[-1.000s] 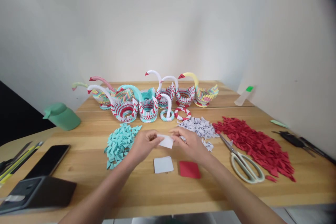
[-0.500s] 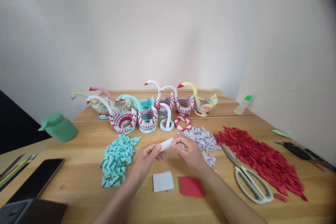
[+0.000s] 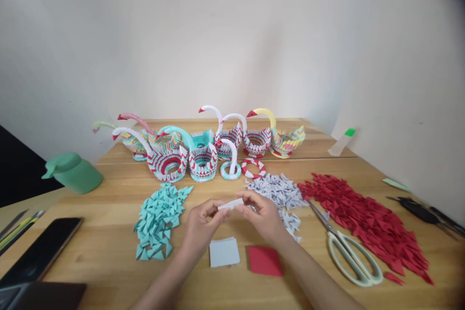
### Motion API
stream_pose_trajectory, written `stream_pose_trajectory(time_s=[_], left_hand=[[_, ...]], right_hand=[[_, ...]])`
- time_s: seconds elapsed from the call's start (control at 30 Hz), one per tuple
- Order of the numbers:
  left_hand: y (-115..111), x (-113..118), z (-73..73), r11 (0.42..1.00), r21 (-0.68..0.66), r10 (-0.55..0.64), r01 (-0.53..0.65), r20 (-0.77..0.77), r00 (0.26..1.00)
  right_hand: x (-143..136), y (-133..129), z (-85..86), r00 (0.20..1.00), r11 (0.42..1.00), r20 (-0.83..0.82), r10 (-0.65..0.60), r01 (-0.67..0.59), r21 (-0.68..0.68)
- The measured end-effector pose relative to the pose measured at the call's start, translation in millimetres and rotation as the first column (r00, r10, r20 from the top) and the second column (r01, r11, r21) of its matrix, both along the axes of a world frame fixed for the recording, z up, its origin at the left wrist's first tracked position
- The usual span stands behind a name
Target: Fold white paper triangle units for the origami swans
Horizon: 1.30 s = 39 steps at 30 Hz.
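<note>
A small folded strip of white paper (image 3: 231, 204) is held level above the table between both hands. My left hand (image 3: 205, 223) pinches its left end between thumb and fingers. At the other end, my right hand (image 3: 262, 214) grips it the same way. Below them lie a stack of white paper squares (image 3: 224, 252) and a stack of red paper squares (image 3: 265, 260). Folded white paper triangles (image 3: 278, 190) are heaped just behind my right hand, partly covered by it. Turquoise paper triangles (image 3: 160, 218) form a pile beyond my left hand.
Several folded-paper swans (image 3: 167, 161) and a red-and-white paper ring (image 3: 253, 168) stand at the back. Scissors (image 3: 348, 252) lie right, beside a heap of red paper triangles (image 3: 366, 223). On the left are a green jug (image 3: 74, 173) and a phone (image 3: 43, 247). A green-capped bottle (image 3: 341, 143) stands back right.
The paper strip has turned from tilted to nearly level and looks narrower. The fingers of both hands have shifted along it, and the view has moved slightly.
</note>
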State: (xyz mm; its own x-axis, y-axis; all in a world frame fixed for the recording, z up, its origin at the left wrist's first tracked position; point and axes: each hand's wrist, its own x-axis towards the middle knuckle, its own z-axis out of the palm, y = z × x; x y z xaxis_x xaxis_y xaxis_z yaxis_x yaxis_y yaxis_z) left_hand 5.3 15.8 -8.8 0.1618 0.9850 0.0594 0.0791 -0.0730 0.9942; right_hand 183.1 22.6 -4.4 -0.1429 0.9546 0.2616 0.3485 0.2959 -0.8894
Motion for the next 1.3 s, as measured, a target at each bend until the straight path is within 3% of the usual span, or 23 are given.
stream_pose_trajectory(time_s=[0.73, 1.17, 1.3], left_hand=[[1.8, 2.9, -3.9, 0.997, -0.076, 0.017, -0.012, 0.059, 0.998], [4.4, 4.1, -9.0, 0.995, -0.059, -0.08, 0.077, -0.037, 0.996], [4.6, 3.8, -8.8, 0.998, -0.047, -0.053, 0.05, -0.059, 0.997]], right_hand=[[-2.4, 0.0, -0.1, 0.999, 1.0, 0.045, -0.019, 0.019, -0.012], [-6.4, -3.4, -1.8, 0.999, 1.0, 0.037, -0.01, 0.01, 0.002], [-7.7, -3.5, -1.2, 1.0, 1.0, 0.025, -0.007, 0.007, -0.004]])
